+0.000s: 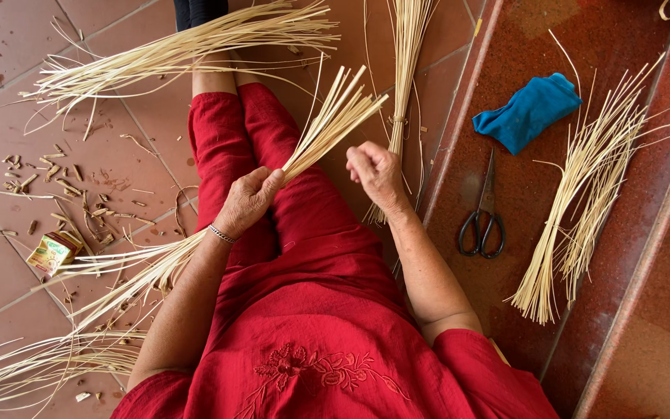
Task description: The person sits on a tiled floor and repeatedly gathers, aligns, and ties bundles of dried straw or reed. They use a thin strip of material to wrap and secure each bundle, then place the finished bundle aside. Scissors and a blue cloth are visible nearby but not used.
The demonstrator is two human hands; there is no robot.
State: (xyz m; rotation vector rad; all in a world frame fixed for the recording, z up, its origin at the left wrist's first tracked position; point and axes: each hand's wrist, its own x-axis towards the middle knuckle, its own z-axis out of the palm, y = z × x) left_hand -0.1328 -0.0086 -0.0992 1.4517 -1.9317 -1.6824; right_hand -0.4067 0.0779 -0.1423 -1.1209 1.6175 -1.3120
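the left hand (pixel 248 200) grips a fanned bundle of pale straw-coloured reed strips (pixel 327 128), the right hand (pixel 375 172) is closed with nothing visible in it, and loose sheaves (pixel 583 194) lie unsorted around.

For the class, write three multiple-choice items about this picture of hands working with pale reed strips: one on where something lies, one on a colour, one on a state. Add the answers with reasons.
1. Where do the scissors lie?
A. on the lap
B. on the red step, below the folded cloth
C. beside the small packet

2. What colour is the cloth?
A. blue
B. yellow
C. white

3. What is the left hand doing?
A. lying flat on the floor
B. holding scissors
C. closed around a bundle of strips

Answers: 1 B, they rest on the step just under the cloth. 2 A, it is plainly blue. 3 C, its fingers wrap the bundle, which fans out above the grip.
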